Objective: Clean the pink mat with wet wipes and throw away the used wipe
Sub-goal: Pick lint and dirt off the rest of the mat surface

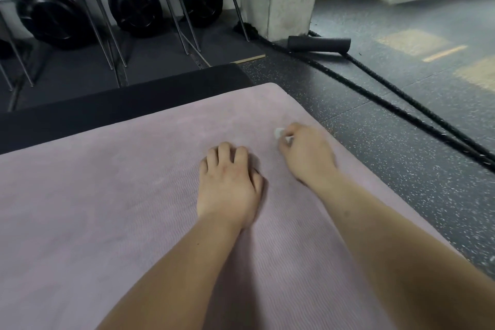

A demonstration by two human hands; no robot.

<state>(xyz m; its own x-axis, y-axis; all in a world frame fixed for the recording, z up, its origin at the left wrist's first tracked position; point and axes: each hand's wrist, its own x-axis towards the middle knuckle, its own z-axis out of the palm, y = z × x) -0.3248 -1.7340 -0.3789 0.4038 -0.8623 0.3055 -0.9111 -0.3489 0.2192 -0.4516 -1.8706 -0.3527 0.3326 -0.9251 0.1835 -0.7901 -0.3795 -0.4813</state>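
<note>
Head view looks down at two bare arms over the pink mat (107, 209), which lies flat on the floor. The left hand (230, 185) rests on the mat with fingers bent and holds nothing. A little apart from it, the right hand (308, 154) pinches a small white wet wipe (279, 132) near the mat's far right edge. The wipe looks soft, light and floppy, so bunching it in the fingertips seems best. The mat looks bendy and bumpy; pressing down should stop it sliding. Farther off lie a black rope (396, 104) and round black weights (136, 5).
</note>
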